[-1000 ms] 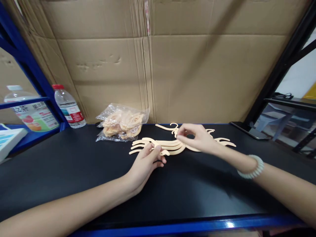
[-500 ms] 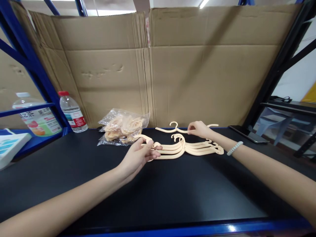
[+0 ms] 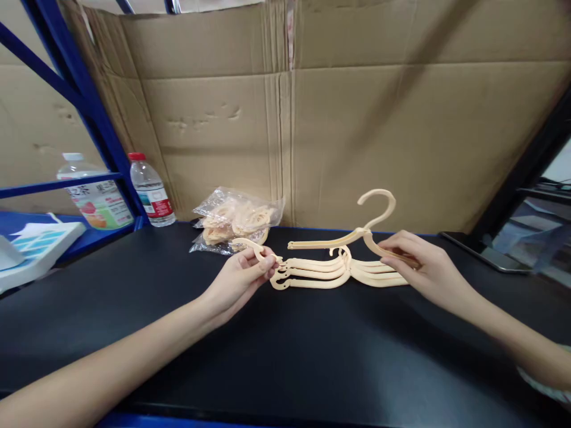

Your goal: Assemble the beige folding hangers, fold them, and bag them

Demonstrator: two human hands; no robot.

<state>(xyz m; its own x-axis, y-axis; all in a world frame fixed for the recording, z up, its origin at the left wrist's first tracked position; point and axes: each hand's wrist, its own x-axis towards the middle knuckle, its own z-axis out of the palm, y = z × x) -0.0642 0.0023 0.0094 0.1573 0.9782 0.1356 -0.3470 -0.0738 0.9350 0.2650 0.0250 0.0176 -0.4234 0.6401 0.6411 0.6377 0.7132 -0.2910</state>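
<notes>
My right hand [image 3: 417, 261] is closed around one arm of a cream plastic hanger [image 3: 330, 242], lifted off the table. Its hook points up, and its free arm reaches left and ends without a curved piece. Between the thumb and fingers of my left hand [image 3: 245, 272] is a small curved cream plastic piece [image 3: 247, 242]. Below the raised hanger, several cream hangers [image 3: 319, 284] lie stacked on the black tabletop, with curved ends showing on the left. My right hand hides the right end of the stack.
A clear bag of cream plastic parts [image 3: 236, 219] lies behind my left hand. A red-capped water bottle [image 3: 151, 193], a larger drink bottle [image 3: 98, 196] and a white tray [image 3: 49, 246] stand left. A dark phone [image 3: 484, 252] rests back right. Cardboard [image 3: 214, 131] walls the back.
My right hand has picked up the hanger from behind the stack and brought it nearer and higher. My left hand keeps the curved piece. The view has shifted a little to the right.
</notes>
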